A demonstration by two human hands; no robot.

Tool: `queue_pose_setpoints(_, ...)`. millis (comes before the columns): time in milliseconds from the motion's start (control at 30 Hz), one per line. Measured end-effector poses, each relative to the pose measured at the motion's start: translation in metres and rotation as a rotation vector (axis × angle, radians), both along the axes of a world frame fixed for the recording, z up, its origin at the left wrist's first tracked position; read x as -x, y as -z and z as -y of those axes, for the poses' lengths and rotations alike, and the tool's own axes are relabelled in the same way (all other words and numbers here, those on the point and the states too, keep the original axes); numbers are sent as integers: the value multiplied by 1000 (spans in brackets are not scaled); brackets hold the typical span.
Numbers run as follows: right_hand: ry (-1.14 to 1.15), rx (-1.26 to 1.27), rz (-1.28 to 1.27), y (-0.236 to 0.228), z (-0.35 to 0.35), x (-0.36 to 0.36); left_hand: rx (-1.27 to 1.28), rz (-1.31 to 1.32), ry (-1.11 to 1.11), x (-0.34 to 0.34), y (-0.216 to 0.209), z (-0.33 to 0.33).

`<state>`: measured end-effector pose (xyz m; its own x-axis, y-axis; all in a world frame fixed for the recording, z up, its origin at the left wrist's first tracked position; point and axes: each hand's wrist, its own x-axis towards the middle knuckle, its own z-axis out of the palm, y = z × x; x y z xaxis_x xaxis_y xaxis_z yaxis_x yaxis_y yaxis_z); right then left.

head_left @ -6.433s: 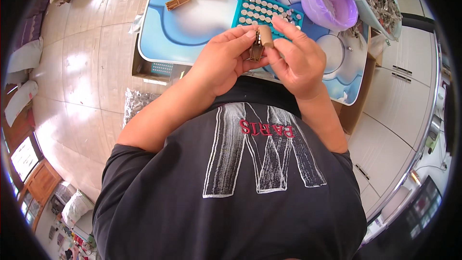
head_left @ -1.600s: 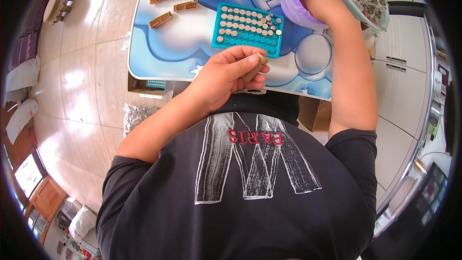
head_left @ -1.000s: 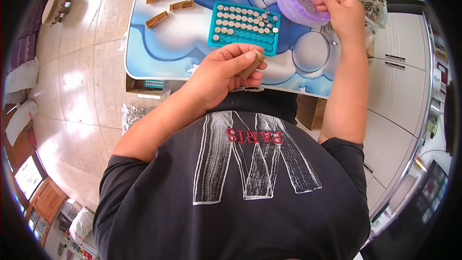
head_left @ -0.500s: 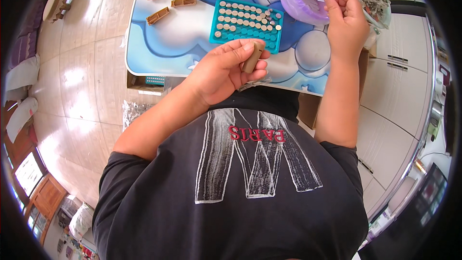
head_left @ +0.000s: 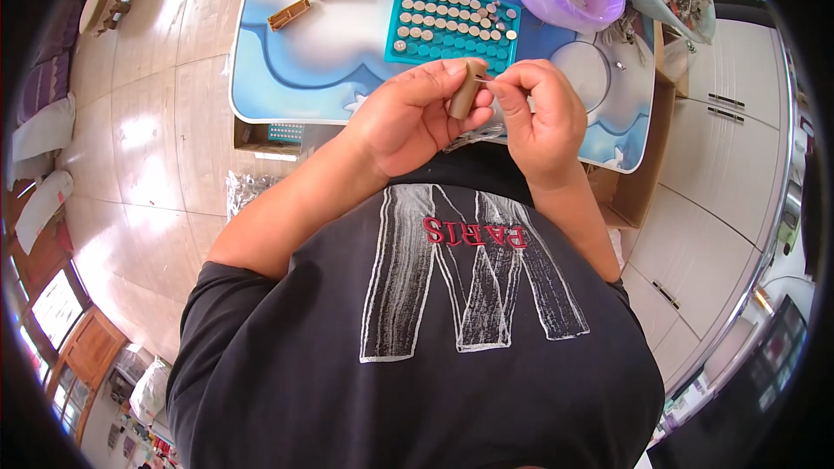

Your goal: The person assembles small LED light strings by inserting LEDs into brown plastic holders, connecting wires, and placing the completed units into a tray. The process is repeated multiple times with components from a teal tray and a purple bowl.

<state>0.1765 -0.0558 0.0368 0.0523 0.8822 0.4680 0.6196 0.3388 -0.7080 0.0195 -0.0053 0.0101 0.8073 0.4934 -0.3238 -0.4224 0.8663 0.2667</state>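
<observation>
Table (head_left: 347, 45): blue and white, with brown pieces (head_left: 289, 14) lying toward its far left.
Bowl (head_left: 546, 9): purple, beyond the tray and to its right.
Tray (head_left: 419, 56): teal, just beyond the hands, bearing rows of pale discs (head_left: 440, 11).
Left hand (head_left: 395, 117): fingers curled around the case (head_left: 463, 100), thumb pressed at its far end.
Right hand (head_left: 549, 122): thumb and forefinger pinched together on a strip (head_left: 484, 80), just right of the case.
Case: brown, tube-like, held in the left hand near the table's front edge; its long axis runs steeply from near to far, the far end leaning right, close to the right fingertips.
Strip: thin and pale, pointing leftward across the case's axis at its far end; whether the tip touches, I cannot tell.
</observation>
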Motion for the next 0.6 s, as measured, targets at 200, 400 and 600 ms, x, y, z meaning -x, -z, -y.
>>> queue_pose_setpoints(200,-2,-164,164,8,1,-3,-80,66,4,4,9,-2)
queue_pose_setpoints(400,-1,-175,215,11,1,-4,-65,61,17,4,8,-1)
queue_pose_setpoints(600,5,-170,241,11,2,-4,-75,-51,2,-1,-6,0)
